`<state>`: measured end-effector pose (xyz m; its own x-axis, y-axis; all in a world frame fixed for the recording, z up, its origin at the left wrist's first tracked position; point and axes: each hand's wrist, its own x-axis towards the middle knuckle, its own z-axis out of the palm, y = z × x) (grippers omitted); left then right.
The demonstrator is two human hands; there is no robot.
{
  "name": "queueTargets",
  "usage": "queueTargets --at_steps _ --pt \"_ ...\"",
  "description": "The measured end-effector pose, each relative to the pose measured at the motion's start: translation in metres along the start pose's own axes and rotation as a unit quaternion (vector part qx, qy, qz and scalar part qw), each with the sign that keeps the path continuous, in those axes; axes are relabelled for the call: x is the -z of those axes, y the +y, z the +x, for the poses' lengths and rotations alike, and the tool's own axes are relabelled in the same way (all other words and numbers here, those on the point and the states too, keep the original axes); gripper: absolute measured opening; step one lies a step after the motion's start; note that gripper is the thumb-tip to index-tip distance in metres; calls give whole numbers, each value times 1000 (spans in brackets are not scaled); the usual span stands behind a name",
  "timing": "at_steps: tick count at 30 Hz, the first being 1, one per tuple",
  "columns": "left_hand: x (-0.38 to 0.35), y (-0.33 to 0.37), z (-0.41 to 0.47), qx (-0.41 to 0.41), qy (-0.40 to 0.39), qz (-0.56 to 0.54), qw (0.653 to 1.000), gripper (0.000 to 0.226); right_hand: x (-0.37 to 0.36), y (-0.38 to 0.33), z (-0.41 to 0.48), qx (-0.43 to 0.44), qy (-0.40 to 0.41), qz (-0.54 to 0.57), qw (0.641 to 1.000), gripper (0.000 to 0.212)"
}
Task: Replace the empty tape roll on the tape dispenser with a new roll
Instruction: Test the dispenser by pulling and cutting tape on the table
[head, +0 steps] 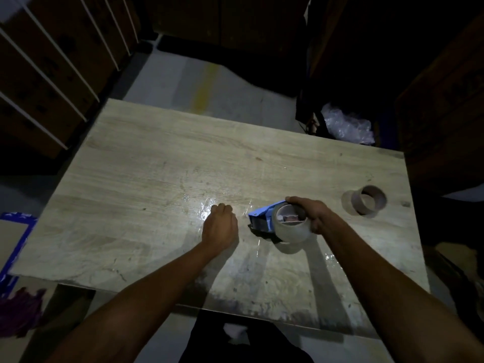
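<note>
Two bare forearms reach from the bottom edge of the head view across a pale wooden table in a dim storeroom. At the end of the right forearm, the right hand closes over the top of a blue tape dispenser, fingers curled around the far side of the new roll of clear tape seated on it, thumb side towards the camera; dispenser and roll sit under the palm, the blue nose pointing away from the fingers to the left.

Just beyond that nose, apart from it, the left hand lies knuckles-up on the table, its fingers curled under in a loose fist; whether they pinch anything cannot be told. Glossy streaks of clear tape shine on the wood just ahead of those knuckles and between the two hands.

Well to the right of the right hand's fingers, near the table's right edge, the empty tape roll, a bare brown cardboard core, lies on its side, touched by neither hand.

Past the fingertips, off the far right corner of the table, crumpled clear plastic sits among dark cartons. Shelving with white edges runs along the left.
</note>
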<state>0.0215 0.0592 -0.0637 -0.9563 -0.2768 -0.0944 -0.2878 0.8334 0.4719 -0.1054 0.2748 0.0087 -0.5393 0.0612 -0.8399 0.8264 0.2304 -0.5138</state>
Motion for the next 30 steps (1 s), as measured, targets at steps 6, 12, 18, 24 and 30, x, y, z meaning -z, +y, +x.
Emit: queueTargets --at_steps 6,12,18,24,30 --pt "6 22 0 216 43 -232 947 17 -13 33 17 -23 35 201 979 45" --pt "-13 44 -11 240 -24 -364 900 28 -32 48 8 -20 108 342 933 38" --pt "-13 53 -13 206 -65 -386 897 50 -51 65 8 -3 171 424 889 27" --pt "-5 63 -13 205 -109 -367 901 54 -76 76 -4 22 207 444 871 30" --pt "-5 55 -9 227 -134 -356 896 45 -91 86 -5 67 235 438 865 35"
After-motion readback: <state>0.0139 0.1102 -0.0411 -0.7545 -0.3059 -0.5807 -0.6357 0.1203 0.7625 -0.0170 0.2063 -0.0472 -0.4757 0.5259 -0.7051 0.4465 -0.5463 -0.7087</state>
